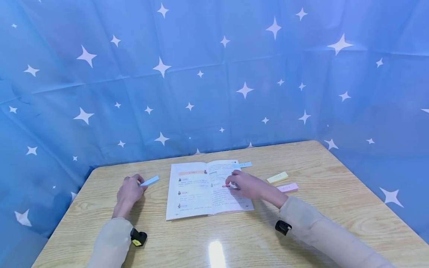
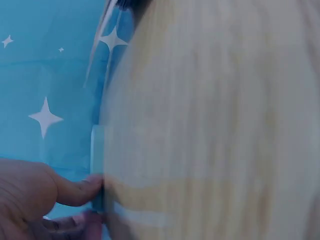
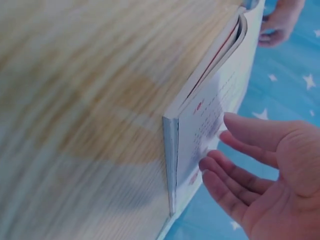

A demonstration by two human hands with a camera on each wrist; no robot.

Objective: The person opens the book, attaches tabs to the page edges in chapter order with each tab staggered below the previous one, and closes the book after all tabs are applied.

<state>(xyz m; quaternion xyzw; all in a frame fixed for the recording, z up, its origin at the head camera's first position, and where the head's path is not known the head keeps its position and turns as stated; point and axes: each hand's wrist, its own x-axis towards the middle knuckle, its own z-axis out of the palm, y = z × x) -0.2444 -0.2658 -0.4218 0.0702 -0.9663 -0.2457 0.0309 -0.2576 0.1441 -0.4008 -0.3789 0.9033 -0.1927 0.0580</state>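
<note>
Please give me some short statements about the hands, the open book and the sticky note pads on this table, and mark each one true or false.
1. The left hand pinches a light blue sticky note strip. True.
2. The open paper book with printed pages lies closed on the wooden table. False: it lies open.
3. The right hand rests on the book's right page. True.
4. The yellow sticky note pad lies left of the book. False: it lies to the right, beside the pink sticky note pad.
5. The right hand grips the pink pad. False: it is apart from it.
</note>
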